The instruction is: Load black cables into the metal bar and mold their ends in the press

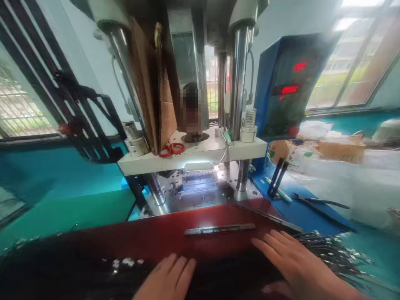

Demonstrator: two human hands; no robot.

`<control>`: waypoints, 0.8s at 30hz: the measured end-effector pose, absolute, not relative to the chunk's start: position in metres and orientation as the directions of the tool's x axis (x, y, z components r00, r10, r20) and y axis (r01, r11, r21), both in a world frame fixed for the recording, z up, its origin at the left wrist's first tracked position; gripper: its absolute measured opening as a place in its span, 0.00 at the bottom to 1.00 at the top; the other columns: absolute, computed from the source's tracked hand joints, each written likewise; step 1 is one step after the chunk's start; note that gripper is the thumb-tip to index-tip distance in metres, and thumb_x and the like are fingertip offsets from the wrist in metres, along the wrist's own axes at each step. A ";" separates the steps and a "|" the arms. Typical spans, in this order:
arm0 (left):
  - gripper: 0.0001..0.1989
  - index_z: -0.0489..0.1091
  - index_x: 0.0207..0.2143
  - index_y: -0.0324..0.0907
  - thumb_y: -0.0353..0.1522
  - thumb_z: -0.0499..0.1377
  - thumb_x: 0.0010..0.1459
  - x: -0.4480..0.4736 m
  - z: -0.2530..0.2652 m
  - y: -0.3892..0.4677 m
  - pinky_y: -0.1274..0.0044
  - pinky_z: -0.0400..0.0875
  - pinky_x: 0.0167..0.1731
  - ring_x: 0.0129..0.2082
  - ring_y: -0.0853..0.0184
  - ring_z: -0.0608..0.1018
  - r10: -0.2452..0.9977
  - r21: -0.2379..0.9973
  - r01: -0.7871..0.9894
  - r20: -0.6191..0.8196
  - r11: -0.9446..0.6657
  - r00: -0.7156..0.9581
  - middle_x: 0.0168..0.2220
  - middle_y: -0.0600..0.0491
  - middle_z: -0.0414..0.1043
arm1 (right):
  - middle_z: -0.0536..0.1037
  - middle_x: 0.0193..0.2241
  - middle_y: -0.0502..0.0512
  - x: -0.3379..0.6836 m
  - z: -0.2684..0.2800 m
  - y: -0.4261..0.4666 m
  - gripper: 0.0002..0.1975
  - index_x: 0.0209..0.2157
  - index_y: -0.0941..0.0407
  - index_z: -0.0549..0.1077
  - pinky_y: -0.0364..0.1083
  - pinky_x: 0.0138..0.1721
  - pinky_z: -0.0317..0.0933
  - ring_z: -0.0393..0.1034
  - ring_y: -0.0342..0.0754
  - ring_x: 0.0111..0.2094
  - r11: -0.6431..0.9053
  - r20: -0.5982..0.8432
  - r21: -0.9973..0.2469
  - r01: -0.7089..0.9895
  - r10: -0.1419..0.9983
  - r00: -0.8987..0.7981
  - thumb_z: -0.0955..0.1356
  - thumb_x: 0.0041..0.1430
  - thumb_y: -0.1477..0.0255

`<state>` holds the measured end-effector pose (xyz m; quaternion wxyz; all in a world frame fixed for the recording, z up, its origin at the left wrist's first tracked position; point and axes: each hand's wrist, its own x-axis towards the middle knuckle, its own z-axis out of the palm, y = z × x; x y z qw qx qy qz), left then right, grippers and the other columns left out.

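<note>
— On the red surface (156, 233) in front of the press (193, 146), what do the hands touch?

— Both lie flat with fingers stretched, gripping nothing. The left hand (168, 279) rests on a dark mass of thin black cables (78, 266) at the near edge. The right hand (296, 262) lies over the same kind of cables, where they spread to the right with small metal ends (337, 250).

— How would these cables handle, in your judgement?

— I think they are light, soft and easily tangled. They would slide through each other, so it seems better to pinch one near its metal end, where it is stiffer, than to pull in the middle.

— And the narrow metal strip (219, 228)?

— It lies flat just beyond the fingertips, apart from both hands. It looks stiff and thin, perhaps slippery; I would take it by the long edges.

— Anything else near?

— Red scissors (171, 149) on the white plate of the press, and a blue control box (287, 83) to the right.
</note>
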<state>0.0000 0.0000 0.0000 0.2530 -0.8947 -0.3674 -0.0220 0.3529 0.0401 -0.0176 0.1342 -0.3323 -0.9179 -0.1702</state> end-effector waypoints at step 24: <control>0.27 0.75 0.39 0.46 0.51 0.67 0.40 -0.007 0.063 0.058 0.76 0.67 0.32 0.37 0.59 0.76 0.822 0.473 0.811 -0.267 -0.344 0.504 0.39 0.53 0.76 | 0.72 0.51 0.59 0.285 0.061 0.108 0.39 0.57 0.52 0.68 0.53 0.52 0.60 0.66 0.58 0.50 0.603 -0.139 -0.552 0.576 0.615 -0.776 0.75 0.43 0.53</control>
